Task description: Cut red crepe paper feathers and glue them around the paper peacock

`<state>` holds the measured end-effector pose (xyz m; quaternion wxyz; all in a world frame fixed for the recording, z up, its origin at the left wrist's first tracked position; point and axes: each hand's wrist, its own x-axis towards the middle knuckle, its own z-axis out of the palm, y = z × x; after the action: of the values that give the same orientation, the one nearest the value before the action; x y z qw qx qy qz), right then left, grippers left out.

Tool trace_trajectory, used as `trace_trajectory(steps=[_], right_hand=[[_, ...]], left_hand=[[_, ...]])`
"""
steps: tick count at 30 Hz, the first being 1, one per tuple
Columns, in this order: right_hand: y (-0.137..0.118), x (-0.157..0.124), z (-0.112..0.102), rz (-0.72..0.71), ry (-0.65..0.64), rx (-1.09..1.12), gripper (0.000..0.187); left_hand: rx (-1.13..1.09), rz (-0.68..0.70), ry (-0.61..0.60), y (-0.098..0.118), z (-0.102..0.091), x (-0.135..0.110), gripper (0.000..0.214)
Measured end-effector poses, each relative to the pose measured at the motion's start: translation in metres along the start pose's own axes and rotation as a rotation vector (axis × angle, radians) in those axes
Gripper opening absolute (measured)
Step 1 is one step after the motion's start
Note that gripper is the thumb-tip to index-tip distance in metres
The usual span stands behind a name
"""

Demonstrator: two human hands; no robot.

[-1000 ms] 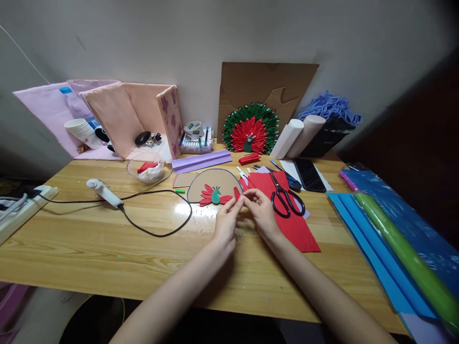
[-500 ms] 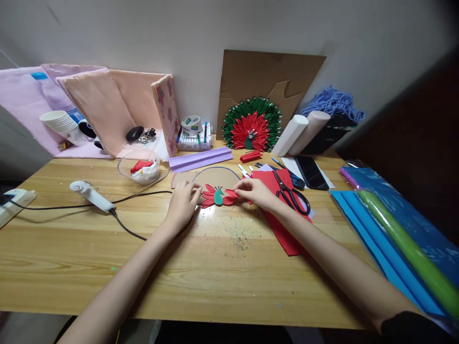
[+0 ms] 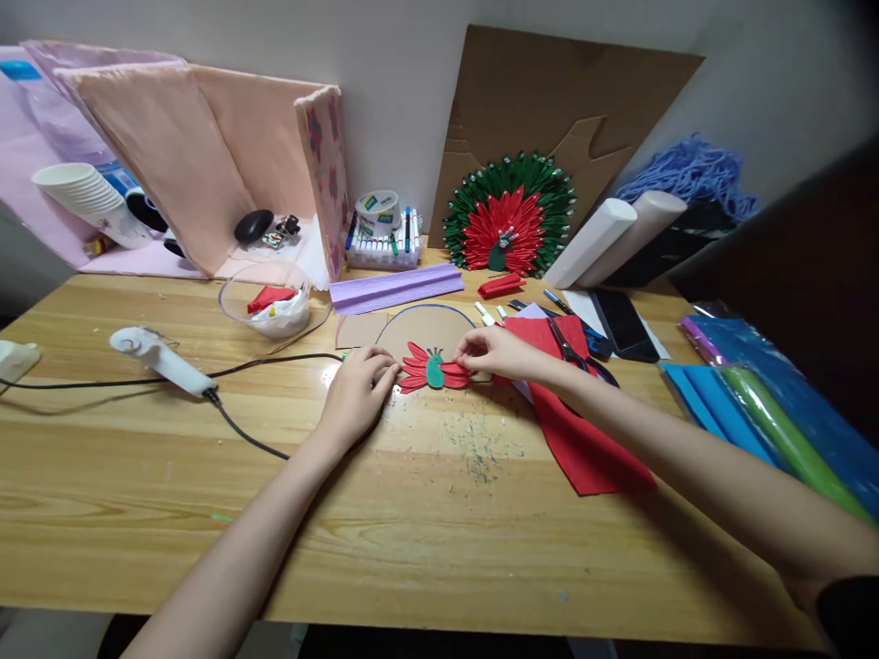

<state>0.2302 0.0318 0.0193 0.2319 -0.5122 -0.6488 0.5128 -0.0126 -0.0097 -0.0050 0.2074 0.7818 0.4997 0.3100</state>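
A small green peacock body (image 3: 435, 371) with a thin crest lies on the table, with red petals (image 3: 414, 377) fanned out on its left side. More red petals (image 3: 454, 374) stick out to its right. My right hand (image 3: 487, 355) pinches the outer end of one of those right-hand petals between thumb and fingertips. Palm down, my left hand (image 3: 358, 394) rests at the left tips of the fan, its fingers loosely bent and apart. Behind the peacock lies a cardboard piece (image 3: 426, 325) with a curved blue line.
Black-handled scissors (image 3: 573, 352) lie on red crepe paper (image 3: 583, 448) to the right. A white glue gun (image 3: 161, 361) with a black cord lies left. A finished green and red peacock (image 3: 501, 240) leans against a cardboard sheet (image 3: 563, 91) at the back. A clear bowl (image 3: 237, 302) holds scraps.
The view has shifted, so things sit somewhat differently in the picture. My right hand has brought its red petal closer in against the green body. My left hand stays beside the fan.
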Motion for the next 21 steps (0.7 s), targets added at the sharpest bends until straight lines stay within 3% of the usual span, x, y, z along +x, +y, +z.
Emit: trace_trajectory(steps=[8,17,21], right_hand=[[0.003,-0.002,0.004,-0.044,0.035,-0.116,0.006],[-0.005,-0.012,0.005,-0.122,0.063,-0.423,0.012],[-0.01,-0.013,0.006,-0.094,0.077,-0.544,0.01]], left_hand=[[0.015,-0.01,0.002,0.0,0.001,0.001,0.024],[0.005,-0.011,0.008,0.001,0.002,0.001,0.023],[0.02,-0.013,0.001,0.001,0.002,0.001,0.023]])
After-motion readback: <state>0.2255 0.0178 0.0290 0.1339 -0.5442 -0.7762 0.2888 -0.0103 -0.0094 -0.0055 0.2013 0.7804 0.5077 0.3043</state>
